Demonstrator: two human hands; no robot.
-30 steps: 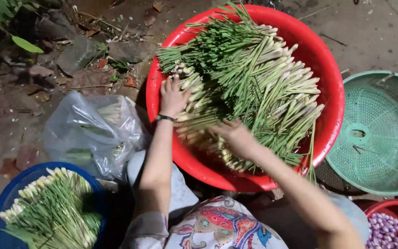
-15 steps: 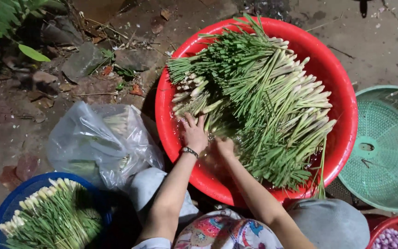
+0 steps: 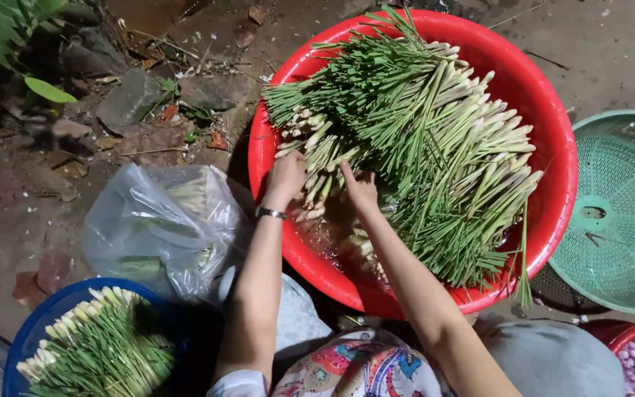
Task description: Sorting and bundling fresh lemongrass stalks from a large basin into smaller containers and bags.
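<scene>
Both hands (image 3: 286, 179) (image 3: 361, 189) on lemongrass stalks (image 3: 420, 147), red basin (image 3: 553, 117)

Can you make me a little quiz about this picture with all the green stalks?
1. True or false: both hands are inside the red basin.
2. What lies between the red basin and the blue basin? A) a clear plastic bag B) a metal pot C) a wooden board
3. Fill in: the left hand has a dark ____ at its wrist.

Key:
1. True. The left hand and right hand both rest on the pale ends of the green stalks in it.
2. A, the clear plastic bag.
3. Band.
</scene>
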